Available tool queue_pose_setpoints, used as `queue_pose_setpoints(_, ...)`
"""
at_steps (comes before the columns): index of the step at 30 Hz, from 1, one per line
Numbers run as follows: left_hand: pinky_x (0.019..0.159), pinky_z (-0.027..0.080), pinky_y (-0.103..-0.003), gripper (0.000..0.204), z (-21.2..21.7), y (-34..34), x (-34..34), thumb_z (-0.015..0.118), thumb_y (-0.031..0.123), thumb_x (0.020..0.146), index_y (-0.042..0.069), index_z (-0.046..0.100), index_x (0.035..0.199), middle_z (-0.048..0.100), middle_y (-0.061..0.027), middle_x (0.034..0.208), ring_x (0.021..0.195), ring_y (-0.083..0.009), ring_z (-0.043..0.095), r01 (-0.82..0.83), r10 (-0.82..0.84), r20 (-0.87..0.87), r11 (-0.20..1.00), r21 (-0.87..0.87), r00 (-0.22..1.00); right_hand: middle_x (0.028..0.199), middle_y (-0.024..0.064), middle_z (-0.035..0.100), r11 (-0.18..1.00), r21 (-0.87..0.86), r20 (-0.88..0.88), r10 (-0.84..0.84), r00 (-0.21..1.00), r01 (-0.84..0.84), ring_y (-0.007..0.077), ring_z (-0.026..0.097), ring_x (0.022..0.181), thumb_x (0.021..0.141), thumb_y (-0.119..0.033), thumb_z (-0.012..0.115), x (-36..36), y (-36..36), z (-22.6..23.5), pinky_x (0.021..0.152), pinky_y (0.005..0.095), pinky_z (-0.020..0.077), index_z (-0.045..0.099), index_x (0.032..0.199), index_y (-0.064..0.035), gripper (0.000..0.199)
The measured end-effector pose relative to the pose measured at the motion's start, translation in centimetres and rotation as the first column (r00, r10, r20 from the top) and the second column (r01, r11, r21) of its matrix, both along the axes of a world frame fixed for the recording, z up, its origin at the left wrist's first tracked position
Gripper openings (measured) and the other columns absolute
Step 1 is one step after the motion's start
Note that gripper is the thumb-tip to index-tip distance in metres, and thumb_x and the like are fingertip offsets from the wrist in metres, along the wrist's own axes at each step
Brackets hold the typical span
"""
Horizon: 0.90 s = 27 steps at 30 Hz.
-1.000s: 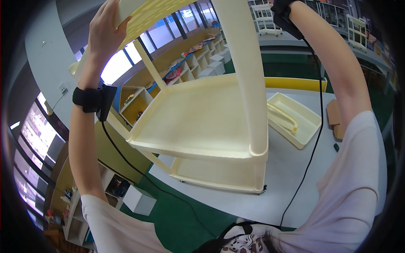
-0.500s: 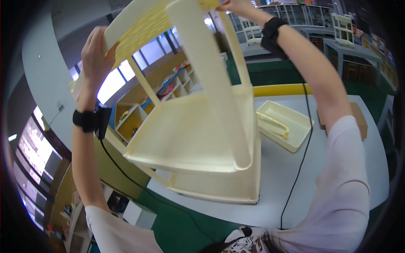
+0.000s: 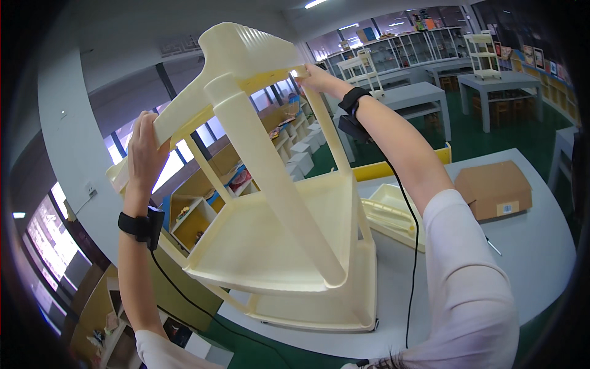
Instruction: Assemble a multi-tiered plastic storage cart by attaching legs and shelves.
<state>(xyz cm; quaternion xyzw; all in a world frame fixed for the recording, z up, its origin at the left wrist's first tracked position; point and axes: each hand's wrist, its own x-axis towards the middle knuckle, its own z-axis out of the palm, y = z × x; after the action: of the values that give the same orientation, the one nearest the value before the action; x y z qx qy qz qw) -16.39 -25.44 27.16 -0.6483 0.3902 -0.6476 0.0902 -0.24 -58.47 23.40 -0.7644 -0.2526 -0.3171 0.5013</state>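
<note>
Uppermost, left hand (image 3: 146, 154) and right hand (image 3: 318, 80), each grasping the top tier of one cream trolley (image 3: 252, 246), standing on a grey table (image 3: 528, 252). Alongside, one cream tray (image 3: 394, 194) holding tubes (image 3: 390, 217); farther right, one brown cardboard box (image 3: 496, 190).

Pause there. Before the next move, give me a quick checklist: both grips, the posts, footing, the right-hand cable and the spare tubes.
1. Left grip on the top shelf: ok, closed on its left side.
2. Right grip on the top shelf: ok, fingers at its far right edge.
3. Near post fully seated at both ends: cannot tell; it meets the top shelf and the middle shelf, but depth is hidden.
4. All feet on the table: cannot tell; the lower shelf hides most of the underside.
5. Right-hand cable off the cart: ok, hanging to its right.
6. Tubes contained: ok, in the tray.
</note>
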Motion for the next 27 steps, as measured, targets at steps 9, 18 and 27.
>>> queue_pose_setpoints(9,0.058,0.042,-0.03,0.028,0.9,0.4,0.2,0.064,0.004,0.065,0.002,0.041,0.082,0.046,-0.0113,0.073,0.065,-0.0247,0.049,0.016,-0.015,0.039,0.999,-0.045,0.999,0.09,0.0114,0.048,0.99,0.132,0.101,0.035,0.994,-0.048,0.0193,0.053,0.07,0.075,-0.003,0.051,1.5,0.9,-0.8,0.06,0.0303,0.0463,0.027,0.115,-0.009,0.047)
queue_pose_setpoints(18,0.056,0.042,-0.028,0.03,0.6,0.6,-0.5,0.066,0.005,0.064,0.003,0.042,0.083,0.047,-0.0096,0.072,0.063,-0.0222,0.049,0.048,-0.047,0.049,0.999,-0.02,0.998,0.082,0.0135,0.054,0.987,0.055,0.072,-0.155,0.985,0.152,0.0206,0.056,0.063,0.075,-0.009,0.054,2.3,0.1,-0.5,0.058,0.0305,0.0445,0.034,0.109,-0.001,0.04)
queue_pose_setpoints(27,0.055,0.04,-0.028,0.029,0.3,0.9,-1.1,0.066,0.005,0.064,0.003,0.043,0.082,0.047,-0.0095,0.072,0.063,-0.0221,0.049,0.07,-0.068,0.043,0.997,-0.035,0.997,0.082,0.0118,0.055,0.996,0.018,0.128,-0.085,0.988,0.084,0.0178,0.056,0.067,0.077,-0.012,0.052,2.0,0.3,-0.7,0.06,0.0294,0.0438,0.041,0.103,0.0015,0.032)
